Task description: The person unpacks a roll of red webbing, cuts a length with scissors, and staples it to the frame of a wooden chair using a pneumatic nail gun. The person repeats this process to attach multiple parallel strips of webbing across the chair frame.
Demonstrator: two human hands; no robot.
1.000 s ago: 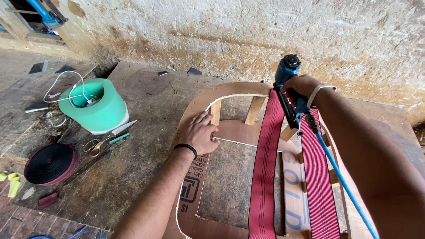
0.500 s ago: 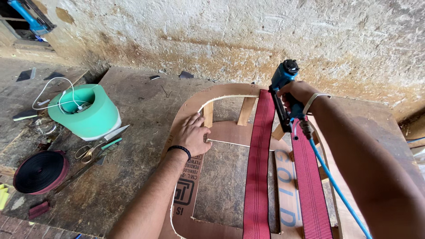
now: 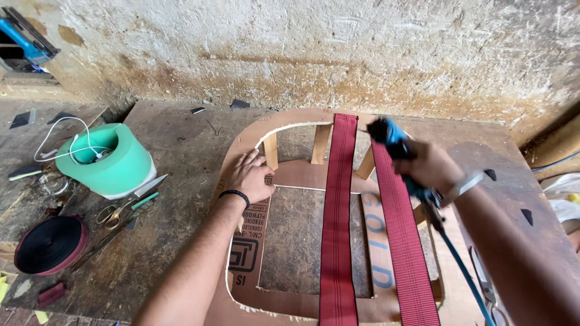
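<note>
Two hands over a curved plywood seat frame [image 3: 244, 241] on the desk [image 3: 175, 145]. Left hand [image 3: 249, 176] flat on the frame's left rail, palm down, fingers [image 3: 249, 158] spread a little and pointing toward the wall, gripping nothing; black band round the wrist, forearm running back toward the lower left. Right hand [image 3: 428, 166] raised above the frame's far right corner, fingers wrapped tight round a blue pneumatic stapler [image 3: 393, 142], its nose blurred and pointing toward the far rail; blue air hose [image 3: 462, 271] trailing down along the right forearm.

Worn, stained wooden desk, pushed against a rough, patchy plastered wall [image 3: 338, 48]. Blue tool [image 3: 27, 39] on a ledge at the far left.

Two strips of red webbing [image 3: 337, 229] laid side by side across the frame, from the far rail to the near one, the right strip [image 3: 402, 241] slanting slightly outward. Three short wooden blocks [image 3: 320, 143] upright under the far rail. One green foam ring [image 3: 109, 160] left of the frame, with a white cable [image 3: 63, 136] coiled in it. One pair of scissors [image 3: 124, 204] just beside the ring. One roll of dark red webbing [image 3: 51, 244] near the left edge. Several small dark scraps [image 3: 240, 104] scattered near the wall.
</note>
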